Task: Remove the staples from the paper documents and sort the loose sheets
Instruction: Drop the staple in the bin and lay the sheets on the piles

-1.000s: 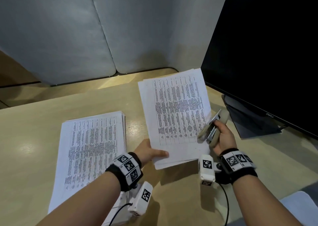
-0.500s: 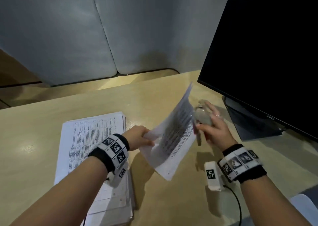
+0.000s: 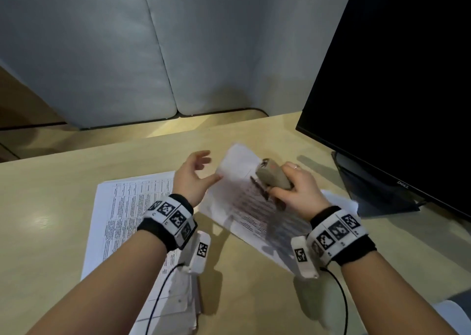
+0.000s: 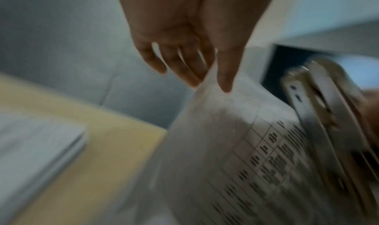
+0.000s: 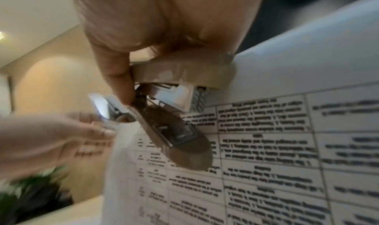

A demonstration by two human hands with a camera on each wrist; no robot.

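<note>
A printed document [image 3: 244, 207] lies tilted over the desk [image 3: 51, 220] in front of the monitor. My right hand [image 3: 297, 185] grips a beige staple remover [image 3: 272, 176] just above the document's upper part. In the right wrist view the staple remover [image 5: 174, 131] has its jaws apart over the document [image 5: 266, 163]. My left hand [image 3: 196, 175] is spread, only its thumb touching the document's left edge. In the blurred left wrist view the document's [image 4: 225, 147] edge rises between thumb and straight fingers [image 4: 184, 63]. A stack of printed sheets [image 3: 127, 207] lies at left.
A black monitor [image 3: 395, 79] on its stand [image 3: 369, 197] fills the right side, close behind the right hand. Grey partition panels [image 3: 127, 54] stand along the desk's back. Wrist camera cables hang under both forearms.
The document, held up on edge by my left hand half a second ago, has dropped flatter. My left hand has let go and spread its fingers. My right hand brought the staple remover over the sheet.
</note>
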